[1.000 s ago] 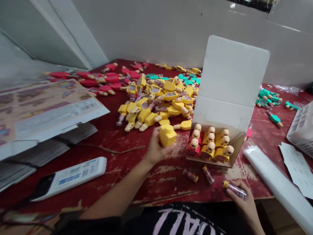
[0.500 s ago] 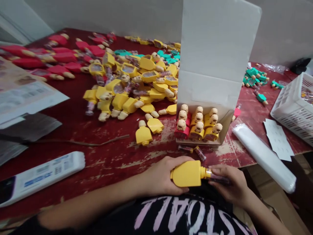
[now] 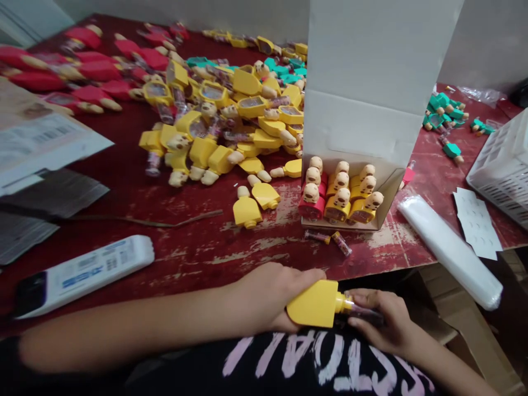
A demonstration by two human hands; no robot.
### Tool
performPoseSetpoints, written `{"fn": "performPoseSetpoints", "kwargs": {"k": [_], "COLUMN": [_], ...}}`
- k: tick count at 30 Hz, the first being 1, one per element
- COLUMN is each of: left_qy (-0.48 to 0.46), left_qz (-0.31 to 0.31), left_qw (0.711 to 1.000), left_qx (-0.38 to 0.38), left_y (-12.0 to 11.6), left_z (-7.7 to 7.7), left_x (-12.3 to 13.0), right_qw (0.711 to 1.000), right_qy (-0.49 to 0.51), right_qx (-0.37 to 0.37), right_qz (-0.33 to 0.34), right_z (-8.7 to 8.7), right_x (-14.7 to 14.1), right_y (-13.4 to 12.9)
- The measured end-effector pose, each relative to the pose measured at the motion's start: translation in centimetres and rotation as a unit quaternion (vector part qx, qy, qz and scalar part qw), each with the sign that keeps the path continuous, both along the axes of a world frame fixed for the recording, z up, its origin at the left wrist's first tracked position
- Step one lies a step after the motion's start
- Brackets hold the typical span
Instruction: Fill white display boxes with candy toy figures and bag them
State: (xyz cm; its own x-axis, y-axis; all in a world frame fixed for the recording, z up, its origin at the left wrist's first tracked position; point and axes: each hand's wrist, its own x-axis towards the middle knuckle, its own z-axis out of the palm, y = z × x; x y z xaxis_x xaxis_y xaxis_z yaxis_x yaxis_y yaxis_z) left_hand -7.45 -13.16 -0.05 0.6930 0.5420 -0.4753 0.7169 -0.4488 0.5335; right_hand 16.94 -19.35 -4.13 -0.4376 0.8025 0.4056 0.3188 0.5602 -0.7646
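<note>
Here's the left hand (image 3: 274,291), closed on a yellow toy body (image 3: 313,304), rounded end toward the palm, neck pointing right, long axis lying crosswise and nearly level. Across from it, the right hand's (image 3: 390,320) fingers pinch a clear tube (image 3: 366,313), in line with that neck. Just beyond the fingers, two loose tubes (image 3: 341,243) lie on the table (image 3: 193,247).

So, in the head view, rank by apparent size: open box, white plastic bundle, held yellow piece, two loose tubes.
1. Open box
2. White plastic bundle
3. Yellow piece
4. Loose tubes, too alike to rank apart
</note>
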Motion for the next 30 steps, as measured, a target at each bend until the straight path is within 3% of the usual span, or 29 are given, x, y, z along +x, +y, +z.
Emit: {"fn": "performPoseSetpoints", "kwargs": {"k": [3, 6, 12, 14, 16, 18, 20, 22, 24, 26, 27, 28, 30], "left_qy": [-0.045, -0.088, -0.027, 0.031, 0.082, 0.096, 0.036, -0.060, -0.101, -0.089, -0.090, -0.099, -0.101], "left_qz": [-0.003, 0.002, -0.061, -0.082, -0.098, -0.086, -0.036, 0.022, 0.040, 0.027, 0.022, 0.024, 0.020], "left_qw": [0.999, 0.995, 0.984, 0.971, 0.959, 0.963, 0.989, 0.997, 0.955, 0.908, 0.908, 0.926, 0.980], "left_qx": [0.017, 0.038, 0.166, 0.221, 0.254, 0.238, 0.141, -0.049, -0.277, -0.408, -0.408, -0.363, -0.171], "left_y": [-0.3, -0.5, -1.1, -1.1, -0.8, 0.0, 1.3, 2.8, 4.1, 4.6, 4.5, 4.3, 3.3], "left_z": [-1.0, -2.2, -2.4, -1.8, -1.1, -0.8, -1.0, -1.6, -2.1, -2.3, -2.1, -1.9, -1.4], "left_x": [-0.2, -0.5, -0.5, 0.0, 0.5, 1.0, 1.3, 1.5, 1.6, 1.8, 1.9, 2.0, 2.1], "right_qw": [1.000, 0.998, 0.981, 0.957, 0.913, 0.895, 0.938, 0.986, 0.971, 0.939, 0.940, 0.953, 0.978], "right_qy": [-0.009, 0.033, 0.126, 0.141, 0.158, 0.143, 0.057, -0.083, -0.207, -0.267, -0.271, -0.259, -0.202], "right_qx": [0.015, -0.048, -0.150, -0.250, -0.372, -0.418, -0.336, -0.125, 0.105, 0.216, 0.207, 0.155, -0.061], "right_qz": [-0.006, -0.005, -0.006, -0.036, -0.058, -0.061, -0.067, -0.070, -0.053, -0.020, -0.010, -0.003, 0.008], "right_z": [0.2, 0.3, -0.5, -1.3, -2.3, -2.8, -2.6, -1.7, -0.4, 0.5, 0.8, 0.9, 0.5], "right_x": [-0.1, 0.0, 0.0, 0.0, 0.1, 0.4, 0.9, 1.4, 1.8, 1.9, 1.8, 1.7, 1.4], "right_y": [0.2, 0.3, 0.0, 0.1, 0.5, 1.1, 1.8, 2.4, 2.8, 3.2, 3.3, 3.4, 3.6]}}
